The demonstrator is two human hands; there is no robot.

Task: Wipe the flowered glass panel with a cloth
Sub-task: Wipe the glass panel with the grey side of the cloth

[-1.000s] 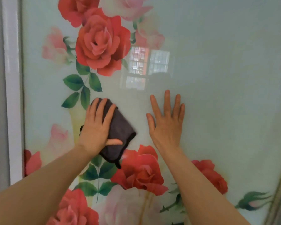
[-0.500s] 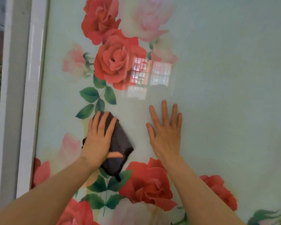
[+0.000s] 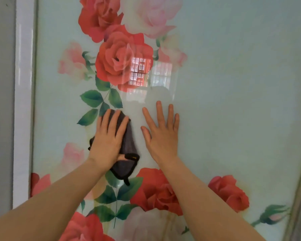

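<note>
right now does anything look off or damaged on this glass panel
Nothing stands out. The flowered glass panel shows no crack or spill; the bright grid on it is only a window's reflection. The left hand presses the dark cloth flat; the right hand rests on bare glass.

Your left hand (image 3: pixel 108 141), at frame centre-left, lies flat with fingers extended. Your right hand (image 3: pixel 161 134), just right of it, lies flat with fingers spread. Both forearms extend from the lower frame edge.
</note>
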